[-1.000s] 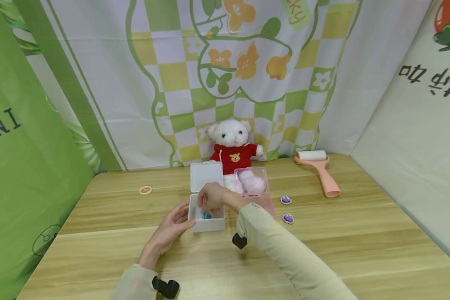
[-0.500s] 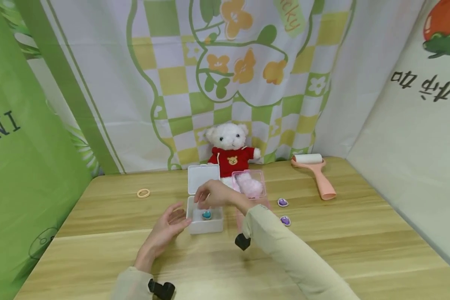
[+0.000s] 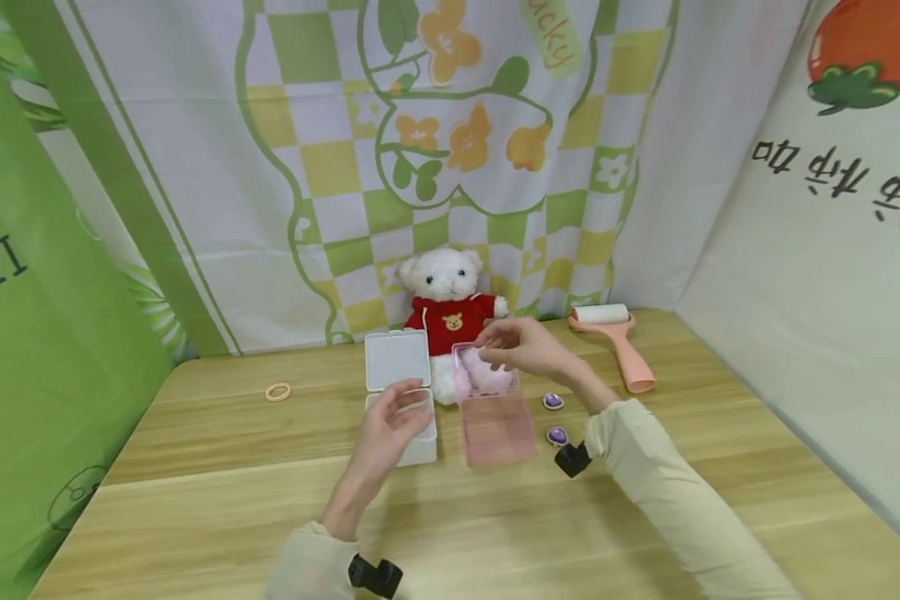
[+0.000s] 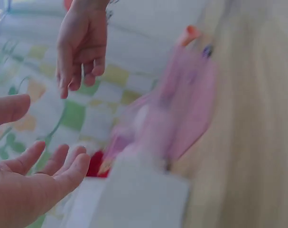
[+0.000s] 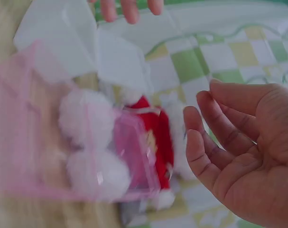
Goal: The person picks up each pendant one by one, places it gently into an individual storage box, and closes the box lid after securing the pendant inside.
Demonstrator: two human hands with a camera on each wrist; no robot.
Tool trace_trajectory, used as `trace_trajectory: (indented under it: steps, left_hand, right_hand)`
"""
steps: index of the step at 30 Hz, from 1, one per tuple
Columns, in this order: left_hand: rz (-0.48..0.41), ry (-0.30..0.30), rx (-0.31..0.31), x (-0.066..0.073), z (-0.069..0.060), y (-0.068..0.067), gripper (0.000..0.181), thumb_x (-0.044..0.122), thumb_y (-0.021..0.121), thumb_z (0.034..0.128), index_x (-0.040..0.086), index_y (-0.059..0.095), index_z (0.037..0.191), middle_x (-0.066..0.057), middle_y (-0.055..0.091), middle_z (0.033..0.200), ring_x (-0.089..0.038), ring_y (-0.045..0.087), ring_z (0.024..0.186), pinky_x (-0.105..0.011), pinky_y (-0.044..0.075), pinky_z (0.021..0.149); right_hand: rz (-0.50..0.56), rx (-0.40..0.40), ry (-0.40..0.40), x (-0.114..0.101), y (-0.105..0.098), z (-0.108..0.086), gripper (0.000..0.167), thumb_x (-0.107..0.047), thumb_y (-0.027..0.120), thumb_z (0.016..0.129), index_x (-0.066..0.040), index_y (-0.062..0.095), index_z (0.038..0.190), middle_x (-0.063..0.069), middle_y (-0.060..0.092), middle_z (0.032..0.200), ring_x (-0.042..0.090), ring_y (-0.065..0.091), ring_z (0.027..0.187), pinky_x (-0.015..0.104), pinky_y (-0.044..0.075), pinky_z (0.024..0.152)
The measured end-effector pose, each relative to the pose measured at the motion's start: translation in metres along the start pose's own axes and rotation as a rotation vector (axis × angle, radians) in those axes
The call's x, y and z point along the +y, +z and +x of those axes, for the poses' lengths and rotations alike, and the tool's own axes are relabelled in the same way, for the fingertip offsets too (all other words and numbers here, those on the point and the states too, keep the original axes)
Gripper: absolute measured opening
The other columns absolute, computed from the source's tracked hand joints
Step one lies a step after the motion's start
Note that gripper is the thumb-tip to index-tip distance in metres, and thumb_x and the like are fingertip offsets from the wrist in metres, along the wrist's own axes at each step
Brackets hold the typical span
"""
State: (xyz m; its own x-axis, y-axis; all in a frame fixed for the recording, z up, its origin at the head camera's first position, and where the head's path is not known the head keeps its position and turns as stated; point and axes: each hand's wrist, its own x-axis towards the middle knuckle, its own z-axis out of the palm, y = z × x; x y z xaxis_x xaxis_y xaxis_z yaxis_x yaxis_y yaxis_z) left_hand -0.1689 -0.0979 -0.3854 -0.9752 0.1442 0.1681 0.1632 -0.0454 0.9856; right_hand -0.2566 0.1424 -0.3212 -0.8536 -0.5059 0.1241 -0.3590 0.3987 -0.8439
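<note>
My left hand (image 3: 386,429) hovers over the open white box (image 3: 417,452), fingers loosely bent and holding nothing; it hides most of the box's inside. My right hand (image 3: 528,346) is raised in front of the pink box's clear lid (image 3: 461,371), and the right wrist view shows nothing between its relaxed fingers (image 5: 219,111). Beside the white box stands the open pink box (image 3: 497,429), no contents visible in it. A white teddy bear (image 3: 444,279) in a red hoodie sits behind both boxes, its feet showing through the pink lid.
Two purple gem pieces, one farther back (image 3: 552,402) and one nearer (image 3: 557,436), lie right of the pink box. A peach lint roller (image 3: 633,362) rests at the back right. Pale yellow rings (image 3: 277,392) lie at left. A patterned curtain (image 3: 322,167) hangs behind the table.
My right hand has come out of the white box and moved right to the pink lid. My left hand has left the box's side and risen over it. The blue gem is now hidden.
</note>
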Motion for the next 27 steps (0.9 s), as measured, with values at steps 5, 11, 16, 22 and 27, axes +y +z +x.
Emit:
trace_trajectory:
  steps: [5, 11, 16, 22, 27]
  left_hand:
    - [0.173, 0.026, -0.010, -0.020, -0.003, 0.038, 0.050, 0.006, 0.069, 0.0848, -0.005, 0.049, 0.129, -0.028, 0.050, 0.128, -0.046, 0.049, 0.118, -0.045, 0.048, 0.095]
    - [0.444, 0.063, 0.045, -0.031, -0.003, 0.064, 0.069, 0.010, 0.074, 0.0771, -0.007, 0.042, 0.135, -0.029, 0.046, 0.134, -0.046, 0.043, 0.124, -0.058, 0.035, 0.102]
    - [0.403, 0.031, 0.061, -0.044, 0.003, 0.076, 0.080, 0.005, 0.075, 0.0753, -0.007, 0.032, 0.142, -0.027, 0.043, 0.138, -0.045, 0.040, 0.127, -0.059, 0.032, 0.104]
    - [0.344, 0.026, 0.083, -0.059, 0.010, 0.082, 0.085, 0.003, 0.078, 0.0701, -0.008, 0.031, 0.141, -0.027, 0.045, 0.133, -0.044, 0.044, 0.122, -0.057, 0.035, 0.103]
    - [0.280, 0.016, 0.063, -0.063, 0.015, 0.081, 0.080, 0.001, 0.077, 0.0698, -0.007, 0.035, 0.138, -0.026, 0.048, 0.129, -0.043, 0.046, 0.119, -0.057, 0.036, 0.102]
  right_hand:
    - [0.080, 0.073, 0.098, 0.046, -0.015, -0.026, 0.026, -0.011, 0.062, 0.093, 0.007, 0.061, 0.112, 0.013, 0.068, 0.090, 0.029, 0.065, 0.080, 0.033, 0.055, 0.067]
    - [0.110, 0.119, 0.182, 0.082, -0.028, -0.058, 0.030, -0.010, 0.062, 0.093, 0.010, 0.058, 0.114, 0.015, 0.068, 0.092, 0.025, 0.066, 0.079, 0.034, 0.055, 0.070]
    - [0.149, 0.146, 0.223, 0.102, -0.033, -0.069, 0.033, -0.008, 0.062, 0.092, 0.015, 0.056, 0.115, 0.025, 0.066, 0.098, 0.015, 0.065, 0.078, 0.027, 0.055, 0.071]
    - [0.124, 0.194, 0.256, 0.124, -0.034, -0.071, 0.033, -0.006, 0.062, 0.091, 0.016, 0.056, 0.114, 0.026, 0.066, 0.098, 0.020, 0.065, 0.077, 0.031, 0.056, 0.068]
    - [0.126, 0.216, 0.316, 0.137, -0.034, -0.073, 0.035, -0.010, 0.063, 0.092, 0.014, 0.056, 0.116, 0.023, 0.067, 0.096, 0.021, 0.064, 0.075, 0.033, 0.055, 0.063]
